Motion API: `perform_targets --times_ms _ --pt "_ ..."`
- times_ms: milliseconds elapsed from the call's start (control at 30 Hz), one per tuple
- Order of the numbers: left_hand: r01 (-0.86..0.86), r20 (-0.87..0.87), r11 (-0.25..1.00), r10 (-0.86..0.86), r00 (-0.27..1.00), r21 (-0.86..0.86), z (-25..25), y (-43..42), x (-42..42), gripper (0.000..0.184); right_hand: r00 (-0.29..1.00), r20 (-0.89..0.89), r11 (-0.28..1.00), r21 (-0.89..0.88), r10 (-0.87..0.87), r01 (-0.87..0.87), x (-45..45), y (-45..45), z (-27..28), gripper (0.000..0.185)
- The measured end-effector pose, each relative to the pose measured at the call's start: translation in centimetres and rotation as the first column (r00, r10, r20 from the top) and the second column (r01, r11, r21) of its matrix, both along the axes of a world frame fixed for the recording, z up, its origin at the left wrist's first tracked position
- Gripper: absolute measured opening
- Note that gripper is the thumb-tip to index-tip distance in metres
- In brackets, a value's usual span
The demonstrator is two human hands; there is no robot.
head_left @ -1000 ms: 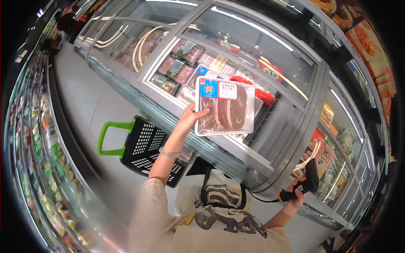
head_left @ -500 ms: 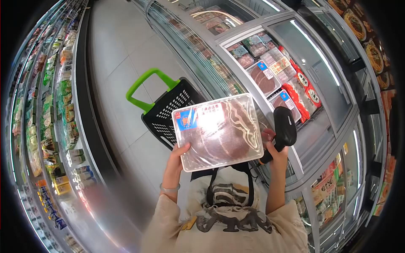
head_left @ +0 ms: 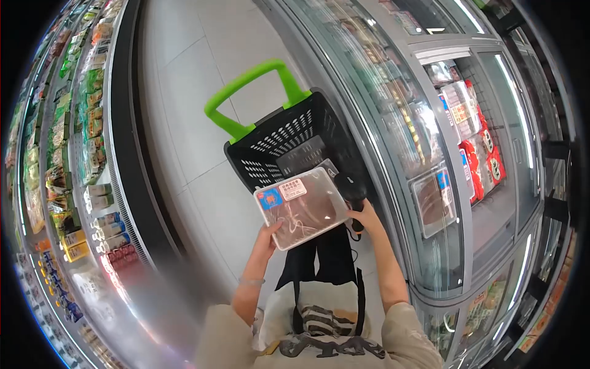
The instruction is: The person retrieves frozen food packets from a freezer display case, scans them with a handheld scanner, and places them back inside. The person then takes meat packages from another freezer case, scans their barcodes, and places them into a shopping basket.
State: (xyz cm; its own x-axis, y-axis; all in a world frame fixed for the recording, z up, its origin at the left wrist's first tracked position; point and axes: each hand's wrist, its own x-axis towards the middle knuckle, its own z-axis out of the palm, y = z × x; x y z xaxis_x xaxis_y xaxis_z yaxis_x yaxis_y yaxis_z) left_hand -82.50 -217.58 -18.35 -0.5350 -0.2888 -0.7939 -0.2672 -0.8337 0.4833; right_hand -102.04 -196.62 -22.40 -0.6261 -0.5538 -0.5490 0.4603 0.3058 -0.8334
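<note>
A clear-wrapped tray of dark red sliced meat (head_left: 304, 212) with a blue label is held out in front of me, tilted, over the near side of a shopping basket (head_left: 286, 132). My left hand (head_left: 267, 238) grips its left edge, thumb on top. At the right edge, my right hand (head_left: 365, 216) is closed around the handle of a black handheld device (head_left: 350, 187) with a rounded head; its thumb touches the tray. The basket is black and perforated, with a raised green handle (head_left: 252, 77). The tray hides part of the basket's near side.
To the right runs a glass-walled freezer case (head_left: 393, 123) holding packaged meat and red bags (head_left: 482, 163). One similar meat tray (head_left: 435, 203) shows through its glass. On the left are shelves of packaged food (head_left: 92, 123), with a tiled aisle floor (head_left: 178, 80) between.
The meat tray and both hands have moved away from the freezer opening and down toward the basket. The view has swung, so the basket is more central and the freezer lies farther right.
</note>
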Motion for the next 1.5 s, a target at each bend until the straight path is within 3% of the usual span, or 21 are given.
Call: perform_targets --times_ms 67,100,167,200,267,400,433,533,667,733,800,833,933,1000,1033,1067,1133,1267,1333,1400,1500 --pt "-0.023 0.046 0.999 0.021 0.999 0.049 -5.2 0.4 -1.5 0.039 0.995 -0.063 0.984 0.165 0.073 -0.061 -0.2 1.0 -1.7 0.051" --pt "-0.039 0.058 0.997 0.035 0.998 0.07 -8.3 0.7 -2.8 0.038 0.997 0.057 0.992 0.107 0.057 -0.063 -0.1 2.2 -2.4 0.048" --pt "-0.069 0.096 0.99 0.081 0.992 -0.125 -16.0 1.7 -4.7 0.04 0.972 0.216 0.99 -0.081 -0.092 0.112 0.8 3.5 -1.8 0.044" --pt "-0.026 0.138 0.971 0.06 0.989 -0.239 -19.9 2.0 -5.5 0.042 0.991 0.137 0.992 -0.126 -0.015 0.033 0.8 4.4 -1.6 0.042" --pt "0.037 0.331 0.937 0.086 0.94 -0.347 -23.7 2.9 -7.6 0.047 0.976 0.211 0.994 -0.091 -0.047 0.068 1.5 6.2 -1.6 0.041" --pt "-0.218 0.017 0.967 0.222 0.975 -0.132 -34.2 5.0 -7.4 0.037 0.977 0.209 0.998 -0.041 -0.042 0.051 1.4 8.5 -2.7 0.041" --pt "-0.257 0.039 0.965 0.26 0.965 -0.057 -35.9 5.4 -7.3 0.037 0.976 0.205 0.996 -0.036 -0.071 0.08 1.4 8.6 -3.0 0.04" --pt "-0.264 -0.1 0.96 0.273 0.957 0.097 -40.8 6.1 -7.6 0.043 0.978 0.157 0.988 -0.042 -0.14 0.148 0.7 8.2 -3.5 0.04" --pt "-0.261 -0.044 0.921 0.285 0.958 0.288 -47.5 6.5 -7.6 0.043 0.972 0.1 0.972 -0.07 -0.215 0.222 0.5 8.6 -4.9 0.044" --pt "-0.225 -0.071 0.939 0.251 0.965 0.259 -51.5 6.6 -6.3 0.044 0.979 0.076 0.978 -0.072 -0.191 0.196 0.5 9.2 -6.0 0.043" --pt "-0.107 -0.029 0.965 0.118 0.993 0.239 -51.4 6.3 -5.8 0.043 0.989 0.024 0.987 -0.064 -0.144 0.146 0.3 9.0 -6.1 0.042" --pt "-0.037 0.16 0.979 0.004 0.987 0.202 -51.3 5.9 -5.6 0.041 0.992 0.001 0.991 -0.057 -0.124 0.124 0.4 9.0 -5.9 0.041" --pt "-0.217 0.233 0.937 0.155 0.96 0.272 -49.7 5.5 -6.5 0.04 0.996 0.047 0.997 0.01 -0.07 0.07 0.7 8.7 -4.2 0.046" --pt "0.113 0.201 0.987 -0.134 0.97 0.114 -47.8 5.0 -5.4 0.045 0.994 0.073 0.997 -0.021 -0.077 0.078 0.6 8.0 -2.2 0.043" --pt "0.174 0.279 0.981 -0.191 0.941 0.085 -47.3 4.9 -5.1 0.051 0.994 0.087 0.997 -0.037 -0.062 0.065 0.7 7.9 -1.1 0.042" --pt "0.05 0.338 0.99 -0.093 0.936 0.135 -41.2 4.0 -7.6 0.054 0.994 0.099 0.997 -0.057 -0.047 0.053 0.7 7.6 0.4 0.041" --pt "0.103 0.236 0.991 -0.121 0.964 0.089 -35.8 3.0 -8.1 0.057 0.99 0.134 0.994 -0.092 -0.046 0.059 0.9 7.0 4.1 0.041" --pt "0.133 0.212 0.99 -0.138 0.967 0.041 -26.0 0.0 -8.4 0.036 0.984 0.178 0.972 -0.231 -0.007 0.049 1.8 7.2 11.9 0.042" --pt "0.151 0.146 0.985 -0.138 0.98 -0.086 -18.0 -2.4 -9.2 0.034 0.985 0.172 0.958 -0.286 0.018 0.032 2.0 7.7 15.8 0.041" --pt "0.04 0.038 0.981 -0.033 0.999 -0.19 -11.7 -5.1 -9.5 0.035 0.987 0.143 0.948 -0.298 -0.07 0.11 2.2 7.9 19.8 0.039" --pt "0.054 -0.046 0.874 -0.087 0.995 -0.482 -1.5 -9.3 -11.2 0.034 0.976 0.062 0.932 -0.289 -0.211 0.22 3.8 9.4 23.2 0.038"
